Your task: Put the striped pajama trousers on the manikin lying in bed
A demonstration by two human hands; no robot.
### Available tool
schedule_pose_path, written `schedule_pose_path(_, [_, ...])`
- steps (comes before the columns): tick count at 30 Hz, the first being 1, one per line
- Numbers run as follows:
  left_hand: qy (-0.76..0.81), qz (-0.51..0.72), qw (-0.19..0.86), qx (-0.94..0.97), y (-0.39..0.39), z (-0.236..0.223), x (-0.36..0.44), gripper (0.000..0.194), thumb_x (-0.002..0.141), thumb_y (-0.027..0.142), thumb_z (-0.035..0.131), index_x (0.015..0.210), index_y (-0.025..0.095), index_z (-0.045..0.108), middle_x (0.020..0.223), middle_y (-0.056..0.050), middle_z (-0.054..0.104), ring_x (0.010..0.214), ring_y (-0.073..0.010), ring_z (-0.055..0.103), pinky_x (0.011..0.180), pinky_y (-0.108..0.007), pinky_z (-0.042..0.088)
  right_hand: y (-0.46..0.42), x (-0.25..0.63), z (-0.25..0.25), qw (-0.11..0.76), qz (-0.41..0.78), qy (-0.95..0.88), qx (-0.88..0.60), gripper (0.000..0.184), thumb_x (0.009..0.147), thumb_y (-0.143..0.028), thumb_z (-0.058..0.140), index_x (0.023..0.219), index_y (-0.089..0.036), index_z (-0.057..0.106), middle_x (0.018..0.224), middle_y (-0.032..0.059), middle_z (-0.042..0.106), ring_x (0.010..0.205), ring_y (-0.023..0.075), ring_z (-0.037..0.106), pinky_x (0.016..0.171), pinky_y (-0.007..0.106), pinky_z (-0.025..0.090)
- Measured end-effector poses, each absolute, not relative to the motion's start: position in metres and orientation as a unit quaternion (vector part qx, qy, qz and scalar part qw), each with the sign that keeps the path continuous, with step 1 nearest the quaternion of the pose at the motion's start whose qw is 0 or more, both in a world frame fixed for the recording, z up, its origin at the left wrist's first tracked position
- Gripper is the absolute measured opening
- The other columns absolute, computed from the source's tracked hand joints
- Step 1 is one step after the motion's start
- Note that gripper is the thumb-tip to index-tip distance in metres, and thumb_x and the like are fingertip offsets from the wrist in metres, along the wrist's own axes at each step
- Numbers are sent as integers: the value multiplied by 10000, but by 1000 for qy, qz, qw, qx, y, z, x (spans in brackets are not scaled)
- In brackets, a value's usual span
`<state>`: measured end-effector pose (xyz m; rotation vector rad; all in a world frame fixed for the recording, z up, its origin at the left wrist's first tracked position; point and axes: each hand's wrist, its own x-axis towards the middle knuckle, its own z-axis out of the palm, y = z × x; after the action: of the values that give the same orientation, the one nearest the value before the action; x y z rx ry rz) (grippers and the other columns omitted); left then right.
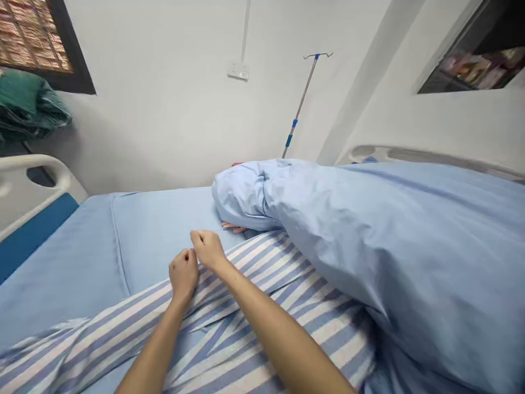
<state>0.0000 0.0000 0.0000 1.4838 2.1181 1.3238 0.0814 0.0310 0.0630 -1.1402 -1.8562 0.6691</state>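
My left hand [183, 272] and my right hand [208, 248] rest side by side on a blue-and-white striped garment [254, 317] that lies across the bed. Both hands are closed, pinching the striped cloth near its far edge. Just beyond them a bundled light-blue quilt [369, 230] covers the right half of the bed. Pink fingers of another person [233, 226] peek out from under the quilt's left end.
A light-blue sheet [123, 241] covers the mattress. A white and blue bed rail [36, 202] stands at the left, another rail [410, 154] at the far right. An IV pole [301, 104] rises behind the bed by the white wall. Green cloth [28, 104] is piled top left.
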Motion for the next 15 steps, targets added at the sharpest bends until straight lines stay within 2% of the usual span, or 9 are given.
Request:
schedule_pose_path(4, [723,461,108,503,-1,2,1,331,792,275,383,481,172,341,452,48,318,496,-87,316,531,-241,208,35,89,65,446,254,-729,-453,415,881,-327,344,496,-173,341,486,-53,295,498,79,307,498,233,184])
schedule_pose_path(8, [728,466,113,490,-1,3,3,341,772,282,412,468,172,302,443,53,250,481,-83,287,519,-239,210,36,97,34,417,272,-722,-481,412,876,-327,353,493,-175,346,477,-53,286,494,83,298,495,238,180])
schedule_pose_path(15, [732,468,129,478,-1,4,5,343,750,304,429,469,178,276,450,58,239,482,-83,277,515,-238,234,41,100,17,436,315,-699,-471,426,883,-356,337,499,-175,370,482,-50,322,502,85,322,500,231,204])
